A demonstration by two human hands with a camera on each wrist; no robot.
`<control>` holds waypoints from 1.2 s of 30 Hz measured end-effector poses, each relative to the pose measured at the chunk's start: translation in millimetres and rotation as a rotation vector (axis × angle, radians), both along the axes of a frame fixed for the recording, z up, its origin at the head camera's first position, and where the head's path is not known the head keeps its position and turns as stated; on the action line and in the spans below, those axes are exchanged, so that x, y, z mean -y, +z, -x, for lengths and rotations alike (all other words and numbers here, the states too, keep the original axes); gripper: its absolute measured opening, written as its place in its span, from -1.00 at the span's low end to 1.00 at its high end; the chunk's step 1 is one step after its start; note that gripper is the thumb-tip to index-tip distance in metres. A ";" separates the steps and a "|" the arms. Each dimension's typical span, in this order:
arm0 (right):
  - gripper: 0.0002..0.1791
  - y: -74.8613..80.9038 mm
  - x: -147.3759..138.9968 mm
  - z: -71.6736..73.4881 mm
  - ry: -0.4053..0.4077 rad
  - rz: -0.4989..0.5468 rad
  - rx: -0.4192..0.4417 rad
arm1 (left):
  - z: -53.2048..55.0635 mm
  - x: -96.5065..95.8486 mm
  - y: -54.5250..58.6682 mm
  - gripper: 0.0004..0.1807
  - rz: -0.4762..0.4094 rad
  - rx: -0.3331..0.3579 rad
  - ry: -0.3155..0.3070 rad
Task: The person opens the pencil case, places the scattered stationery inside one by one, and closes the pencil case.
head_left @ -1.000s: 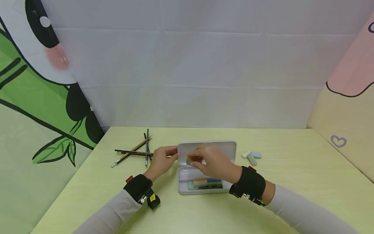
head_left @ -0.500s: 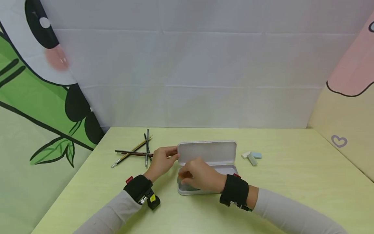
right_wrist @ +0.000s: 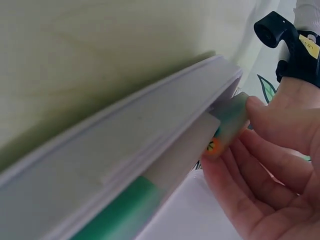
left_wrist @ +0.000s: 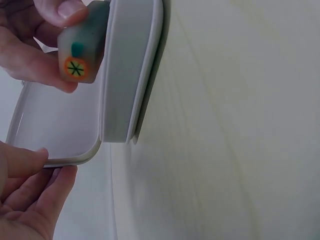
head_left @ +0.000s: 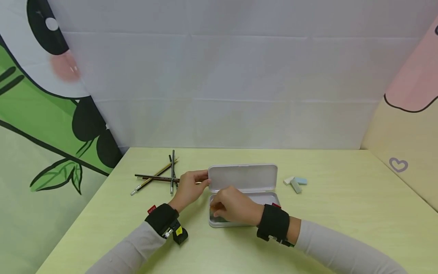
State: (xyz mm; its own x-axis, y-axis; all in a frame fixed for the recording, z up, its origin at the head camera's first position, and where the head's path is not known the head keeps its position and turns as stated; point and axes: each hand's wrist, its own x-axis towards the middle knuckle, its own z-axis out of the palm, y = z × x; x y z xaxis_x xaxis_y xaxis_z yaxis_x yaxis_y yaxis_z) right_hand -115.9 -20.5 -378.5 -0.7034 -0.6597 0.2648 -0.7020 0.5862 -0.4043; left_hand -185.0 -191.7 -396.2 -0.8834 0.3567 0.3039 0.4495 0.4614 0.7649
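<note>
Pinching a fruit-printed eraser [left_wrist: 82,55] with the right hand [head_left: 236,207] at the nine-o'clock end of the pencil-case tray [head_left: 265,198]; pinching the raised lid [head_left: 243,178] at its nine-o'clock edge with the left hand [head_left: 189,186].

The grey-green block [left_wrist: 91,44] bears an orange ring round a yellow centre with a dark star-like pattern, plus a teal patch. The case [head_left: 243,177] is pale greyish white. One pencil [head_left: 163,170] is gold, another pencil [head_left: 172,172] black. The three small pieces [head_left: 295,186] are white, light blue and grey-green. The tabletop [head_left: 335,198] is pale yellow, the sleeves [head_left: 335,243] light grey, the wristbands [head_left: 273,222] black with red tags [head_left: 151,209].
</note>
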 end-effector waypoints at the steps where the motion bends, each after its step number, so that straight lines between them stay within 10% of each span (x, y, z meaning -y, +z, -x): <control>1: -0.94 -0.4 0.7 0.1 -0.006 -0.003 0.002 | 0.0 -0.3 0.1 -0.65 -0.002 0.000 0.000; 36: -0.87 -11.6 6.7 -3.4 -0.043 -0.050 -0.013 | -2.4 -0.3 -0.8 -0.63 -0.007 -0.027 -0.012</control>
